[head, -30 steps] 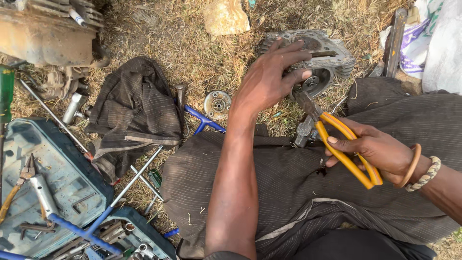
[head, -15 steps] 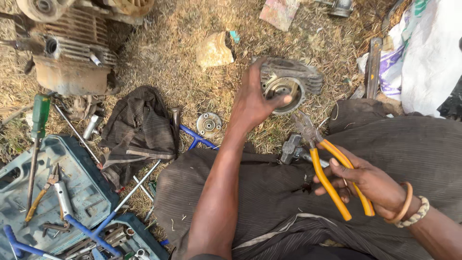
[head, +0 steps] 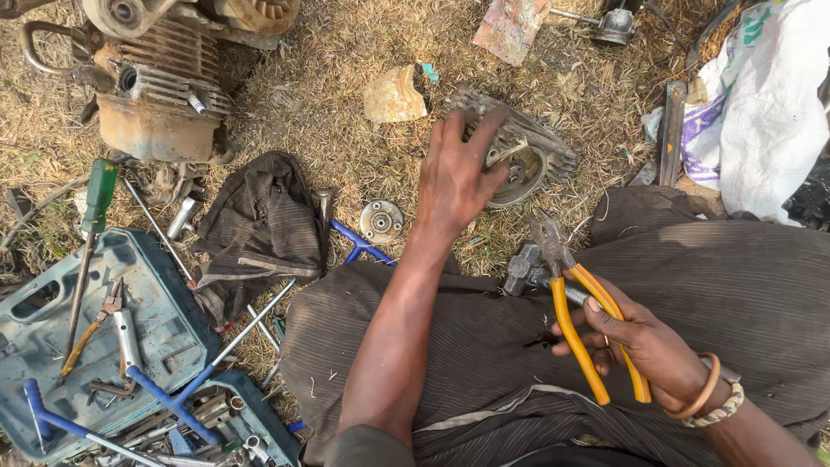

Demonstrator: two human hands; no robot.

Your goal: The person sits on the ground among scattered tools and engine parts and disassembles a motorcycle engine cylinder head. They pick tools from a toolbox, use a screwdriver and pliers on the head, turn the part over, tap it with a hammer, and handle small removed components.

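Since a moment ago the left hand (head: 456,177) has spread flatter over the finned engine cover (head: 527,151) on the grass, so pressing it steady seems wise while the right hand (head: 644,342), closed around yellow-handled pliers (head: 581,311), waits above the lap.

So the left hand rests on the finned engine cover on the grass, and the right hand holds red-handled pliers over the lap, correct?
Not quite: the handles are yellow, not red. The head view shows the right hand holding yellow-handled pliers over the lap, while the left hand does rest on the finned engine cover on the grass.
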